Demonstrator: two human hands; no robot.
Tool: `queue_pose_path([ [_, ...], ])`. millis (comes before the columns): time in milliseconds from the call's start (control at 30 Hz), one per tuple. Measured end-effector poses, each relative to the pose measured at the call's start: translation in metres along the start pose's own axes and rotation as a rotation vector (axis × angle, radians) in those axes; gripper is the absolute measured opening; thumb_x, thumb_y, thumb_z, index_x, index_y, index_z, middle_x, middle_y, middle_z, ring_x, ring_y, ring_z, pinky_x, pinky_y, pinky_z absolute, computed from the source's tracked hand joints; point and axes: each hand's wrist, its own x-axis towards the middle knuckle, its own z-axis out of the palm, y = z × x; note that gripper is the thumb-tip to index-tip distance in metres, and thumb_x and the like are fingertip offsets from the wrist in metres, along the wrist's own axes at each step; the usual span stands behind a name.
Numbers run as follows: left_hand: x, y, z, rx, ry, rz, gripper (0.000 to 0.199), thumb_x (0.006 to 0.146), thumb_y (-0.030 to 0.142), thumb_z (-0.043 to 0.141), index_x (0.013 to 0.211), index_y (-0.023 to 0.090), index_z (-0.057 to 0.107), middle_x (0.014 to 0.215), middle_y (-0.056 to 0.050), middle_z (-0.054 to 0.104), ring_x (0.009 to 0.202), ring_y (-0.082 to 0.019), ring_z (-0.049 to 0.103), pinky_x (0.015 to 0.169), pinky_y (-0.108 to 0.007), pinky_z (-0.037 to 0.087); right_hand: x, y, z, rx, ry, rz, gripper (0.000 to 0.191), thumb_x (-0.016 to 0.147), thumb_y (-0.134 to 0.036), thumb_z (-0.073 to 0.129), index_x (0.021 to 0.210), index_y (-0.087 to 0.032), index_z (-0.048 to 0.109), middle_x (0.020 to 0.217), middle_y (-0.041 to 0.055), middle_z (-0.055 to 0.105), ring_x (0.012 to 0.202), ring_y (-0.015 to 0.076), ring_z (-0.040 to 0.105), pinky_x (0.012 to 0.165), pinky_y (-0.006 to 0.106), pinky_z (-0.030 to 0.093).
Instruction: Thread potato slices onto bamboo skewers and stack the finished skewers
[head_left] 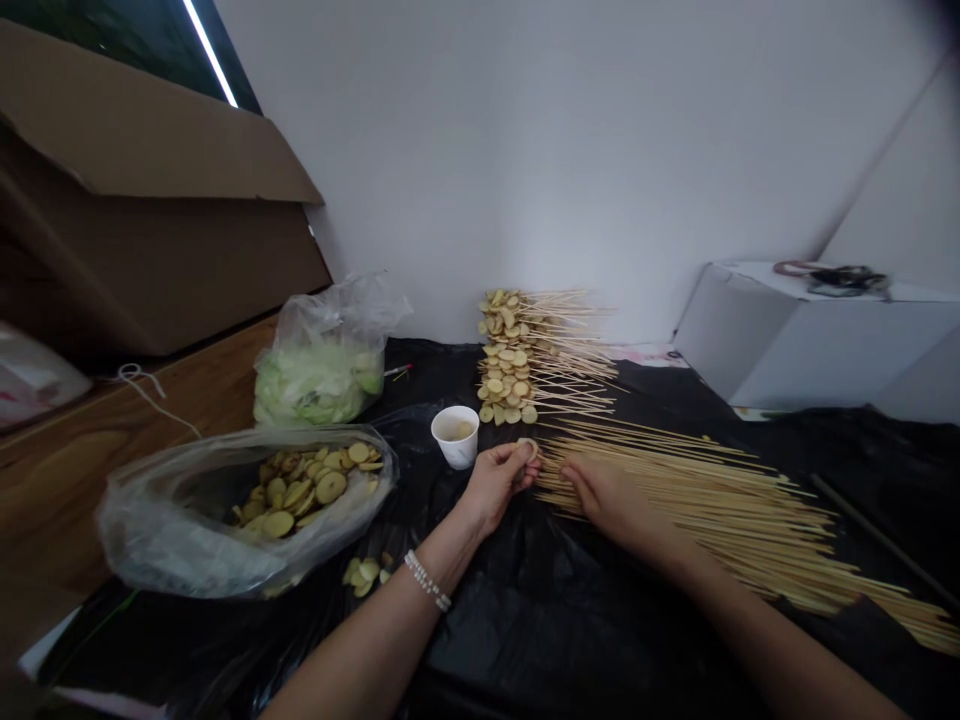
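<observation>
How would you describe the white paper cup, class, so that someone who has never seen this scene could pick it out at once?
Start at the black plastic sheet covering the table. Just left of the stack of skewered yellow slices stands a small white paper cup. It is the only cup there, and it holds a pale liquid.

Loaded skewers [540, 350] lie behind the loose skewers [712, 510]; a paper cup [454, 436] and a bag of potato slices [187, 520] sit left.

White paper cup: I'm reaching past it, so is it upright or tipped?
Upright: the paper cup stands on the black plastic sheet, mouth up.
</observation>
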Motion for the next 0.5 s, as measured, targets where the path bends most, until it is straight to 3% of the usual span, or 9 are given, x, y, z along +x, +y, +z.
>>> queue_pose_path([
  [300, 0.0047, 0.0046, -0.0035, -0.080, 0.090, 0.033, 0.035, 0.062, 0.044, 0.077, 0.074, 0.012, 0.069, 0.072, -0.003, 0.063, 0.060, -0.005, 0.054, 0.054, -0.015, 0.040, -0.0020, -0.0016, 0.0023, -0.267, 0.245, -0.115, 0.023, 0.096, -0.025, 0.035, 0.082, -0.019, 0.052, 0.079, 0.0051, 0.060, 0.072, 0.0162, 0.055, 0.062, 0.026, 0.032],
  [500, 0.0020, 0.0040, -0.0010, -0.081, 0.065, 0.005, 0.037, 0.061, 0.044, 0.078, 0.077, 0.012, 0.069, 0.072, -0.003, 0.063, 0.060, -0.005, 0.054, 0.055, -0.016, 0.041, -0.0063, -0.0041, 0.0032, -0.398, 0.234, -0.077, 0.028, 0.097, -0.025, 0.032, 0.082, -0.018, 0.055, 0.073, 0.0053, 0.061, 0.061, 0.0155, 0.054, 0.056, 0.029, 0.024],
])
